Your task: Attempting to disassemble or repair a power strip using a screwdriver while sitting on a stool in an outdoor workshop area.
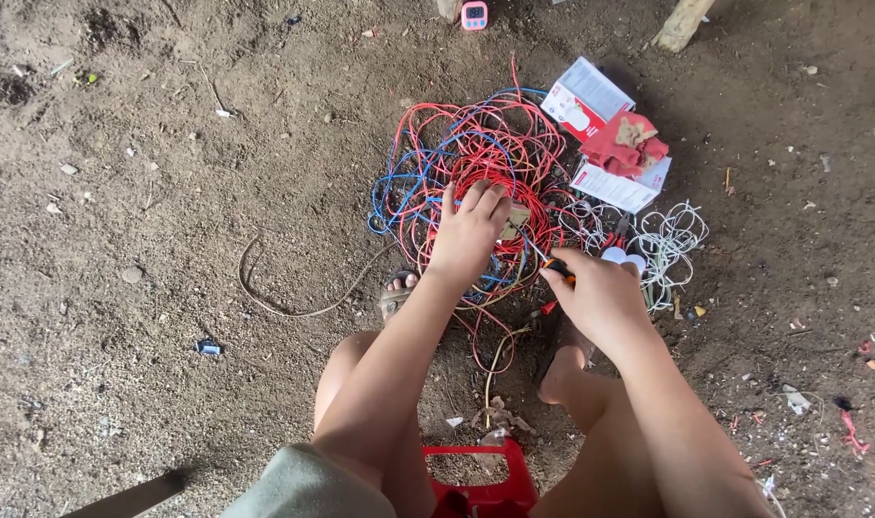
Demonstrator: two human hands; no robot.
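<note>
The left hand [468,235] curls its fingers [485,201] around a small tan block [514,221] atop the red and blue wire tangle [466,153]. The right hand [600,297] has its fingers [557,278] pinched on an orange-handled screwdriver [555,266], whose tip points at the block.

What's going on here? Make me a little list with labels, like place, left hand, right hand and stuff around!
place: dirt ground, seen from above
left hand: holds a small tan block over a tangle of red and blue wires
right hand: grips a screwdriver with an orange and black handle, tip toward the block
nearby: white wire coils, white boxes, red glove, pink timer
seat: red stool
</note>
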